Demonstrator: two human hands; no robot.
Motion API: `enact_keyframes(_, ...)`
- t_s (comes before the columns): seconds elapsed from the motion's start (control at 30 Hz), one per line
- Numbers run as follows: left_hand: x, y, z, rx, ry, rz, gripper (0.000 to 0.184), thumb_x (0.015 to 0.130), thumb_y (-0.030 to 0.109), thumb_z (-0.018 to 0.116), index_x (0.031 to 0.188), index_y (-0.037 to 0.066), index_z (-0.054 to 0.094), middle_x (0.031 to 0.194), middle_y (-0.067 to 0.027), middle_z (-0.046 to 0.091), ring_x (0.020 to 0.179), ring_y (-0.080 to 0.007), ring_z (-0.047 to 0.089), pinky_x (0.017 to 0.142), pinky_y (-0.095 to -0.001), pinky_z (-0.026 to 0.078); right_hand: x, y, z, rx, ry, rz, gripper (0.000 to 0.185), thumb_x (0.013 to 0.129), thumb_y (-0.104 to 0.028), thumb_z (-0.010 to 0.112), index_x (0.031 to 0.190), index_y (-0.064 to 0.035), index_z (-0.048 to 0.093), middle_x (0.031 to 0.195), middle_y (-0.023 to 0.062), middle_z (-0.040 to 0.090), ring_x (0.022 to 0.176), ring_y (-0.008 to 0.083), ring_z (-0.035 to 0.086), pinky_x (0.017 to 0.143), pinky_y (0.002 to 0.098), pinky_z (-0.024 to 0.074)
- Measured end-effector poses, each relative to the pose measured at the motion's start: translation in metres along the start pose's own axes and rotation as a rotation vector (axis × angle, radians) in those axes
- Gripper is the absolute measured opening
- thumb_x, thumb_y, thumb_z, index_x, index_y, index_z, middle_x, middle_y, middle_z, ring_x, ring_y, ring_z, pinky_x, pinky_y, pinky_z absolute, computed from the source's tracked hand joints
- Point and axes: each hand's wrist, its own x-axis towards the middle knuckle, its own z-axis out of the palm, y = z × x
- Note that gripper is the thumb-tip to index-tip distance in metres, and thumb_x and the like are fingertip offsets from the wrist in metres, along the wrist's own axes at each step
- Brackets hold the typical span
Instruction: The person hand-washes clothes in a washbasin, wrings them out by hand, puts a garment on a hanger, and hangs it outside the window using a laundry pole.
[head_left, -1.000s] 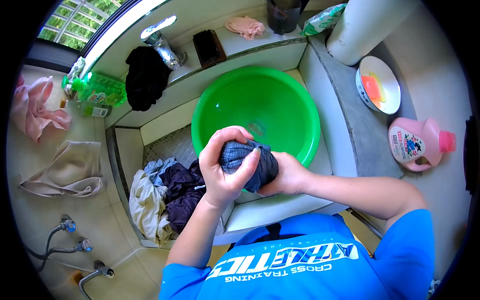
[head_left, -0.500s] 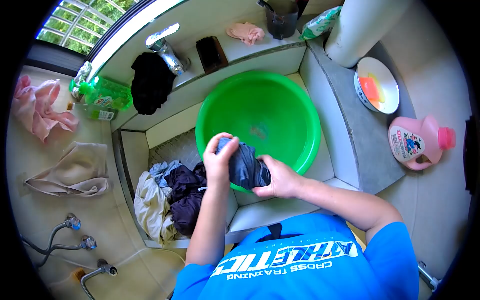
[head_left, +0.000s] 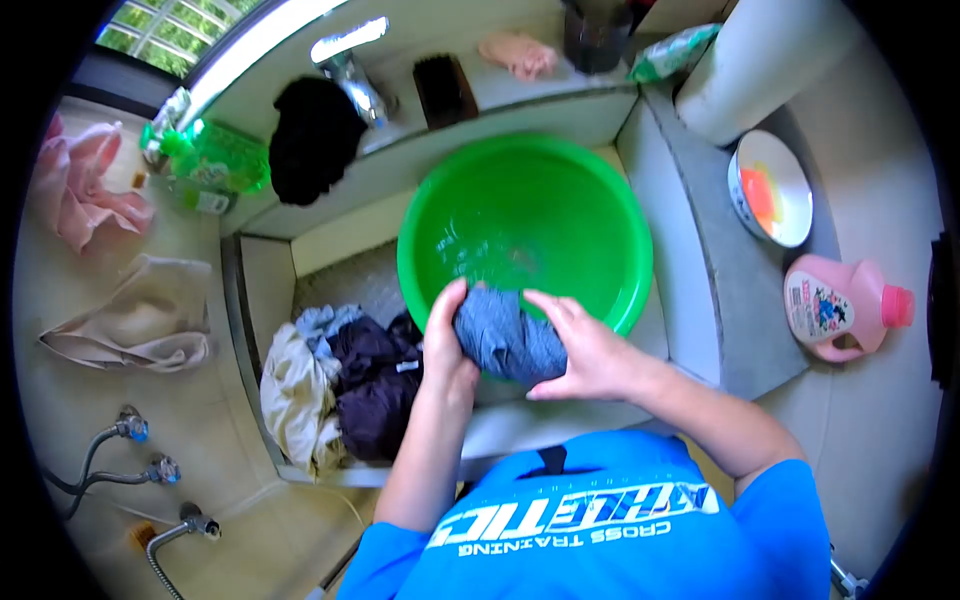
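A bunched grey-blue cloth [head_left: 507,335] is held between my two hands over the near rim of the green basin [head_left: 625,205]. My left hand [head_left: 447,345] grips its left end, the fingers partly hidden behind it. At the right end, my right hand [head_left: 590,352] has its thumb below and fingers above the cloth. Water with a few bubbles shows inside the basin. Left of my left hand lie dark purple clothes [head_left: 375,400], a cream garment [head_left: 295,400] and a light blue one [head_left: 325,328].
Behind the basin are a faucet [head_left: 355,85], a black cloth [head_left: 315,140], a brush [head_left: 444,90] and a pink cloth [head_left: 518,54]. On the right stand a bowl [head_left: 795,195] and a pink bottle [head_left: 825,305]. Green bottles [head_left: 225,155] and metal valves [head_left: 135,428] are at left.
The cloth has turned between my hands and shows a lighter grey-blue side. Both hands have shifted their hold around it. The camera view has also moved slightly.
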Motion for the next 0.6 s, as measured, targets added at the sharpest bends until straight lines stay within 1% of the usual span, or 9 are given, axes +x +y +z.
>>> enact_keyframes(0.13,-0.018,0.024,0.027,0.153,-0.041,0.128,0.030,0.086,0.021,0.061,0.110,0.004,0.057,0.102,-0.0113,0.062,0.095,-0.0203,0.060,0.087,-0.0341,0.047,0.004,-0.009,-0.018,-0.046,0.123,-0.198,0.100,0.060,-0.029,0.083,0.139,0.0003,0.027,0.121,0.0277,0.050,0.115,0.0396,0.049,0.098,0.0411,0.0415)
enact_keyframes(0.2,-0.035,0.048,0.029,0.214,-0.256,0.145,0.041,0.089,0.028,0.056,0.120,0.002,0.052,0.118,-0.0129,0.056,0.106,-0.0210,0.055,0.098,-0.0355,0.040,0.001,-0.015,-0.032,0.245,0.011,-0.194,0.097,0.061,-0.029,0.083,0.136,0.0031,0.032,0.122,0.0238,0.050,0.117,0.0362,0.048,0.100,0.0398,0.0391)
enact_keyframes(0.23,-0.043,0.060,0.030,0.214,-0.363,0.126,0.050,0.088,0.035,0.057,0.125,0.002,0.047,0.120,-0.0136,0.054,0.109,-0.0219,0.054,0.098,-0.0369,0.040,0.001,-0.017,-0.037,0.300,0.045,-0.265,0.084,0.064,-0.028,0.080,0.130,0.0056,0.039,0.107,0.0206,0.058,0.097,0.0302,0.060,0.084,0.0369,0.0504)
enact_keyframes(0.27,-0.048,0.068,0.031,0.215,-0.470,0.110,0.061,0.088,0.042,0.057,0.130,0.001,0.042,0.122,-0.0142,0.052,0.111,-0.0229,0.053,0.098,-0.0382,0.041,-0.001,-0.023,-0.043,0.308,0.042,-0.263,0.084,0.064,-0.028,0.080,0.130,0.0056,0.039,0.107,0.0206,0.058,0.097,0.0302,0.060,0.084,0.0369,0.0504)
enact_keyframes(0.33,-0.046,0.070,0.032,0.040,-0.711,0.087,0.089,0.079,0.060,0.060,0.139,0.002,0.030,0.127,-0.0172,0.047,0.117,-0.0258,0.048,0.098,-0.0424,0.042,-0.006,-0.033,-0.051,1.226,-0.546,0.108,0.075,0.067,-0.034,0.073,0.122,0.0073,0.044,0.081,0.0185,0.061,0.065,0.0228,0.064,0.052,0.0288,0.0523)
enact_keyframes(0.37,-0.053,0.063,0.038,0.206,-0.633,0.214,0.110,0.067,0.072,0.063,0.143,0.004,0.020,0.132,-0.0197,0.042,0.123,-0.0311,0.043,0.097,-0.0454,0.043,-0.005,-0.032,-0.043,1.406,-0.678,0.177,0.089,0.058,-0.039,0.078,0.119,0.0122,0.039,0.076,0.0210,0.058,0.046,0.0202,0.056,0.030,0.0258,0.0394)
enact_keyframes(0.47,-0.028,0.045,0.057,-0.274,-1.506,0.181,0.106,0.058,0.070,0.072,0.140,0.013,0.034,0.139,-0.0229,0.031,0.129,-0.0500,0.026,0.099,-0.0613,0.034,-0.012,-0.039,-0.023,1.523,-0.739,0.093,0.076,0.067,-0.046,0.068,0.113,0.0097,0.044,0.065,0.0181,0.056,0.041,0.0143,0.048,0.029,0.0222,0.0345)
enact_keyframes(0.53,-0.019,0.058,0.058,-0.129,-1.675,0.282,0.101,0.055,0.063,0.079,0.136,0.017,0.040,0.141,-0.0251,0.026,0.130,-0.0551,0.018,0.098,-0.0671,0.029,-0.019,-0.045,-0.023,1.632,-0.729,0.102,0.077,0.065,-0.041,0.073,0.115,0.0096,0.042,0.067,0.0190,0.057,0.041,0.0141,0.048,0.029,0.0220,0.0344)
enact_keyframes(0.6,-0.046,0.061,0.060,-0.086,-1.429,0.191,0.076,0.061,0.051,0.081,0.125,0.025,0.048,0.134,-0.0146,0.038,0.128,-0.0491,0.027,0.101,-0.0665,0.025,-0.024,-0.050,-0.028,1.739,-0.711,0.103,0.079,0.063,-0.036,0.077,0.117,0.0094,0.040,0.070,0.0200,0.057,0.042,0.0139,0.049,0.030,0.0218,0.0344)
